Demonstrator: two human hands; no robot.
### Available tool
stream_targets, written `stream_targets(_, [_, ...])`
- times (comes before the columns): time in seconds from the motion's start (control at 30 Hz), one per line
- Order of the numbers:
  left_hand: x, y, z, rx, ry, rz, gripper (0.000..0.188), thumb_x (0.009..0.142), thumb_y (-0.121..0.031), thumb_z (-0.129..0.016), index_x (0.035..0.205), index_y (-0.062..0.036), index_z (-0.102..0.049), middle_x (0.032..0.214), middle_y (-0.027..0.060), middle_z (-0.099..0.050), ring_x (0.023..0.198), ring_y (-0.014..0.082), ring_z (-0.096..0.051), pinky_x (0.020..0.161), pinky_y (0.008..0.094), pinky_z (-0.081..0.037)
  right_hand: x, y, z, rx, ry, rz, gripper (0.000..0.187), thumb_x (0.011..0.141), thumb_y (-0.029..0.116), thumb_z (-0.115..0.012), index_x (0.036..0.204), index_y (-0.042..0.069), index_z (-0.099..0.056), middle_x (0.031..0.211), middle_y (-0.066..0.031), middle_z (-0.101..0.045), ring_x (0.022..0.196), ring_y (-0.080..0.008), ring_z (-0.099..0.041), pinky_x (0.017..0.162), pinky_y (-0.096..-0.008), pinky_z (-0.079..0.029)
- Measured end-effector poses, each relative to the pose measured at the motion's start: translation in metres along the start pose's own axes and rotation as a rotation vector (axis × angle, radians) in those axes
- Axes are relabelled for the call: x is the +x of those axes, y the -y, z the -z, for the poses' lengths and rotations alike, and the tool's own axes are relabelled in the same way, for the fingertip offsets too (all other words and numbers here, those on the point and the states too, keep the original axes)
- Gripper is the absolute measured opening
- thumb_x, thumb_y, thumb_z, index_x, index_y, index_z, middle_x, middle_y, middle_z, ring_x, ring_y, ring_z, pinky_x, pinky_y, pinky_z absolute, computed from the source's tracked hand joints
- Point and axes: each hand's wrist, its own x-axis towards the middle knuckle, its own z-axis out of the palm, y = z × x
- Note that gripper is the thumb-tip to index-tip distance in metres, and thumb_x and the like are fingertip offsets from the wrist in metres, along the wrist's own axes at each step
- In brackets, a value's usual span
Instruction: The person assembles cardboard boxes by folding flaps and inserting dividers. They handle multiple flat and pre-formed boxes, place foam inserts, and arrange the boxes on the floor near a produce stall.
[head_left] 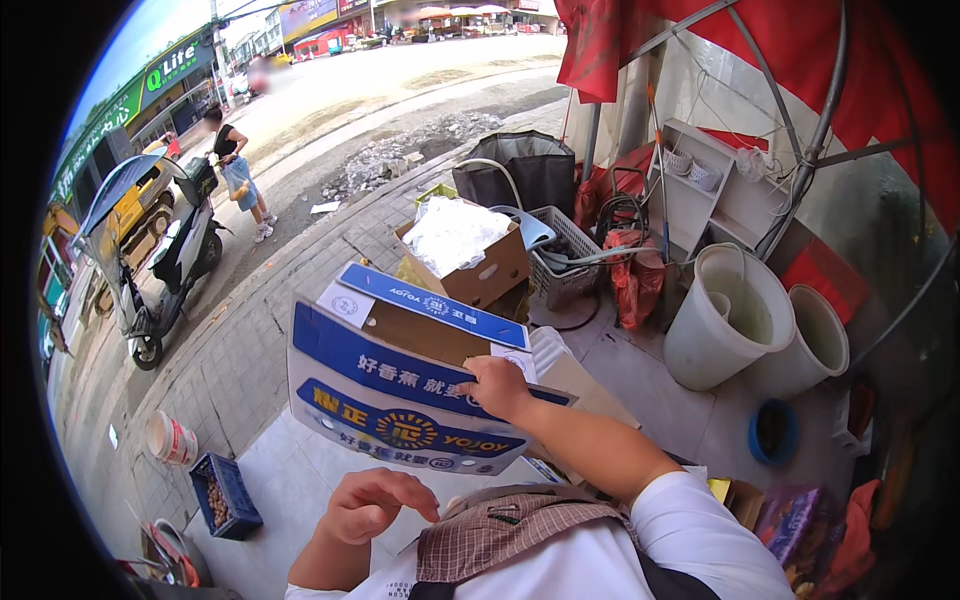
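A blue and white cardboard box (330,385) is held up in front of me, tilted, with its brown inside showing at the top. My right hand (497,388) grips its near upper edge toward the right end, fingers wrapped over the rim. Below the box, close to my body, my left hand (375,503) hangs apart from it with loosely bent, spread fingers and nothing in them. Just beyond the box stands a brown carton (490,275) with white plastic sheeting (452,232) bulging out of its top.
A grey plastic crate (560,262), a black bag (515,172) and large white buckets (728,315) stand to the right. At left are a small blue crate (225,495) of round brown things, a white bucket (172,438) and a parked scooter (165,270). A person (238,165) stands by the road.
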Motion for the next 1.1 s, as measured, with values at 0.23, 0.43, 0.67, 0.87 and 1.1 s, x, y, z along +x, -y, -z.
stream_targets(0.23, [0.002, 0.085, 0.031, 0.399, -0.058, 0.615, 0.025, 0.093, -0.021, -0.055, 0.111, -0.0022, -0.055, 0.107, 0.0085, -0.060, 0.103, 0.0170, -0.055, 0.089, 0.0290, -0.043, 0.040, 0.036, -0.036, 1.056, -0.232, -0.338, 0.027, 0.086, -0.003, -0.055, 0.113, -0.001, -0.054, 0.106, -0.0099, -0.061, 0.088, -0.0181, -0.061, 0.078, -0.0296, -0.050])
stream_targets(0.43, [-0.002, 0.105, 0.081, 1.876, 0.114, 0.322, 0.044, 0.081, -0.021, -0.061, 0.121, -0.0059, -0.051, 0.134, 0.0198, -0.041, 0.125, 0.0377, -0.038, 0.103, 0.0462, -0.034, 0.044, 0.067, -0.012, 1.139, -0.341, -0.864, 0.018, 0.085, 0.005, -0.059, 0.100, 0.004, -0.049, 0.097, -0.0080, -0.059, 0.077, -0.0181, -0.060, 0.059, -0.0324, -0.050])
stream_targets(0.67, [0.015, 0.142, 0.152, 2.261, 0.407, 0.645, 0.030, 0.083, -0.019, -0.051, 0.108, -0.0084, -0.064, 0.108, 0.0127, -0.060, 0.105, 0.0303, -0.052, 0.095, 0.0479, -0.035, 0.020, 0.058, -0.029, 1.226, -0.317, -1.007, 0.021, 0.084, 0.006, -0.060, 0.103, 0.006, -0.051, 0.096, -0.0064, -0.057, 0.074, -0.0189, -0.058, 0.059, -0.0336, -0.047])
stream_targets(0.87, [0.022, 0.085, 0.146, 2.233, 0.751, 0.479, 0.014, 0.071, -0.020, -0.058, 0.060, -0.0161, -0.067, 0.069, 0.0032, -0.065, 0.077, 0.0211, -0.058, 0.076, 0.0329, -0.043, 0.015, 0.036, 0.003, 1.264, 0.015, -0.714, 0.018, 0.091, 0.018, -0.054, 0.103, 0.004, -0.055, 0.087, -0.0038, -0.060, 0.073, -0.0136, -0.057, 0.064, -0.0285, -0.045])
stream_targets(1.1, [0.020, 0.068, 0.141, 2.099, 0.425, 0.813, 0.035, 0.083, -0.033, -0.045, 0.067, -0.0125, -0.068, 0.074, 0.0037, -0.067, 0.081, 0.0236, -0.057, 0.079, 0.0347, -0.043, -0.006, 0.023, -0.050, -0.072, 0.632, 0.265, 0.045, 0.087, 0.045, -0.052, 0.095, 0.003, -0.066, 0.100, -0.0174, -0.063, 0.095, -0.0338, -0.059, 0.085, -0.0424, -0.045])
